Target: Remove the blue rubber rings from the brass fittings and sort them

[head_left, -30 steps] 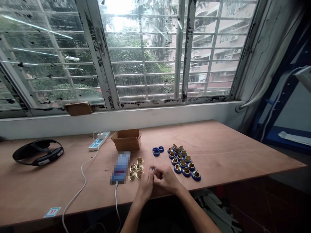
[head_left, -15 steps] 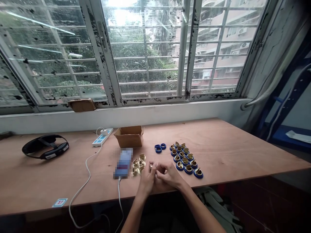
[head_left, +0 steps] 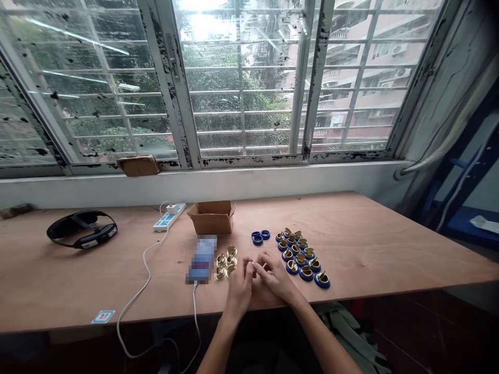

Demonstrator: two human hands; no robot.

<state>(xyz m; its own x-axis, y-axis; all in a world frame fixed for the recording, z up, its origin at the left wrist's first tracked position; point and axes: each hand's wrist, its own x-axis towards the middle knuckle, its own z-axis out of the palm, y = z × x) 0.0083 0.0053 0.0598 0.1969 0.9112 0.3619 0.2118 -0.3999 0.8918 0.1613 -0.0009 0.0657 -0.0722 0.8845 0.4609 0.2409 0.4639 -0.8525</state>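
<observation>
Small shiny piece (head_left: 252,262), mostly hidden by fingertips, right there between the two hands, just above the near part of the pale brown wooden worktop (head_left: 390,249)! Left hand (head_left: 240,285): thumb and fingers drawn in close, pinching at the piece. Right hand (head_left: 277,276): fingers curled, thumb and forefinger tips coming together at that same spot, pinching from the other side. Exactly what shape they grip, I cannot tell.

Just beside the left hand, a cluster of round gold-coloured metal pieces with raised tabs (head_left: 232,251). Beyond the fingers, three dark-blue rings (head_left: 258,242) bunched together. And to the right hand's outer side, slanting rows of gold-coloured pieces seated on blue round bases (head_left: 300,258)! Farther left, a pixelated phone (head_left: 201,259) with a white cable (head_left: 195,301), and behind it an open brown cardboard box (head_left: 212,224).
</observation>
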